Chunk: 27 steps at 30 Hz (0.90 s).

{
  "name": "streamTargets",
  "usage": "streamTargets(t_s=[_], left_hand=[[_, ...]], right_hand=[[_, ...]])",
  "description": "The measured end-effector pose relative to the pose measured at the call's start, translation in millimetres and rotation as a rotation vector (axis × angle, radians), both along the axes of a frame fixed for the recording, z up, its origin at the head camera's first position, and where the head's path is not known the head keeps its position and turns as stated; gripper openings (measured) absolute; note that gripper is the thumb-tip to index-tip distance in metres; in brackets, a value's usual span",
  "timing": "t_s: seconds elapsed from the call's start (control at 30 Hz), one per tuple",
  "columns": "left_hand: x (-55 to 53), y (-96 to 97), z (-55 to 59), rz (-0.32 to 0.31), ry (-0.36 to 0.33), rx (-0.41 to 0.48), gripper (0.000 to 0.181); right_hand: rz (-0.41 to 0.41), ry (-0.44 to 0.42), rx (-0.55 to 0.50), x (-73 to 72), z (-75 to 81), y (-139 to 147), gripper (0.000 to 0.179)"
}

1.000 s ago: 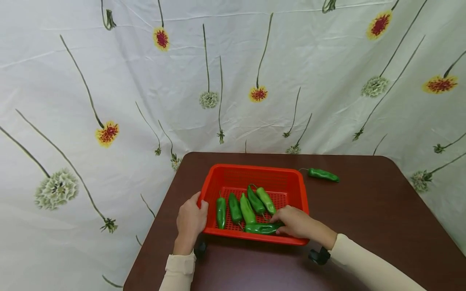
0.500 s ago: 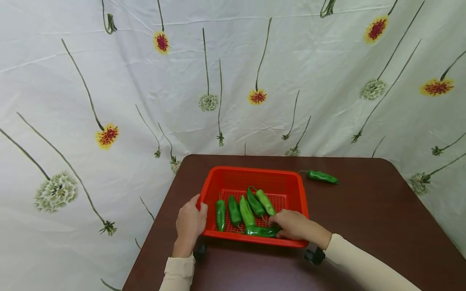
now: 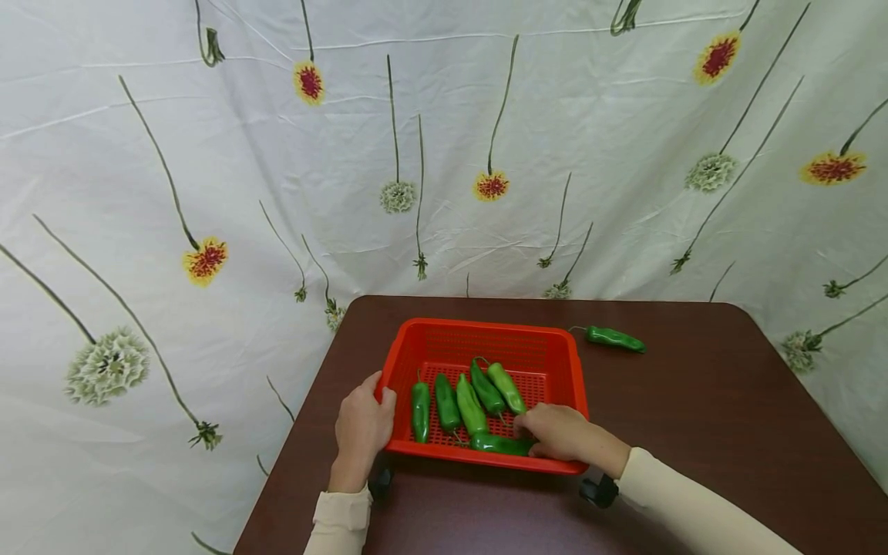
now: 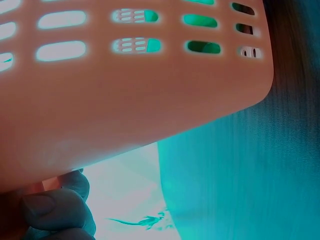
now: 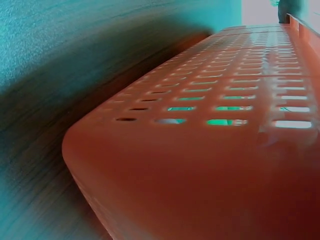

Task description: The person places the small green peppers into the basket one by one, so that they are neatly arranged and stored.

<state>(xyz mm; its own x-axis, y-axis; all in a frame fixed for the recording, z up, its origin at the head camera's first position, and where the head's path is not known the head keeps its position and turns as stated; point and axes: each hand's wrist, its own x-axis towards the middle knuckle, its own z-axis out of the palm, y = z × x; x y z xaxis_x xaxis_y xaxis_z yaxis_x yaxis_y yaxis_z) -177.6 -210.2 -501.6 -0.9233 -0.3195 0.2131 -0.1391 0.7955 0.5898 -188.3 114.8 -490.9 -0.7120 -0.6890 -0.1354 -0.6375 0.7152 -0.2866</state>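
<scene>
A red plastic basket [image 3: 486, 461] with slotted walls stands on the table, and several green peppers lie inside it. My left hand [image 3: 364, 420] grips its left rim; the left wrist view shows curled fingers [image 4: 55, 210] below the slotted wall [image 4: 140, 100]. Reaching over the front right corner, my right hand [image 3: 565, 432] pinches the right end of a green pepper [image 3: 498, 444] lying crosswise along the front wall. The fingers hide that end of it. Behind it the other peppers, such as a lighter green one [image 3: 470, 405], lie roughly lengthwise. The right wrist view shows the basket's outer wall [image 5: 190, 170], not the hand.
One more green pepper [image 3: 614, 339] lies on the dark brown table [image 3: 694, 401], just right of the basket's back corner. A white cloth with printed flowers [image 3: 444, 154] hangs behind the table's far edge.
The crosswise pepper has shifted slightly to the right with my right hand at its end. My left hand keeps its hold on the rim, and the other peppers stay in place.
</scene>
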Motion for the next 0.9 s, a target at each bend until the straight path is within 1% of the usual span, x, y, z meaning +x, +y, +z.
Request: streamTargets(t_s=[0.13,0.23,0.3,0.47,0.53,0.7,0.9], left_hand=[[-0.1,0.8,0.9,-0.002,0.002,0.001,0.046],[-0.4,1.0,0.7,-0.003,-0.003,0.003,0.046],[-0.4,0.9,0.0,-0.003,-0.008,0.003,0.046],[-0.3,0.6,-1.2,0.002,-0.014,-0.003,0.046],[-0.4,0.6,-1.2,0.0,-0.012,-0.007,0.046],[-0.3,0.4,-1.3,0.003,-0.014,-0.003,0.047],[0.0,0.1,-1.0,0.002,-0.021,0.001,0.047]], right_hand=[[-0.005,-0.005,-0.023,-1.6,0.3,1.9,0.017],[-0.002,-0.003,-0.064,-3.2,0.4,3.7,0.016],[0.008,-0.007,-0.117,-4.0,0.9,5.2,0.018],[0.022,-0.048,-0.313,-6.6,1.2,8.0,0.019],[0.007,-0.059,-0.364,-7.4,1.8,9.0,0.019],[-0.05,-0.066,-0.416,-7.9,6.2,12.1,0.022],[-0.121,-0.002,-0.487,-9.4,17.5,18.0,0.021]])
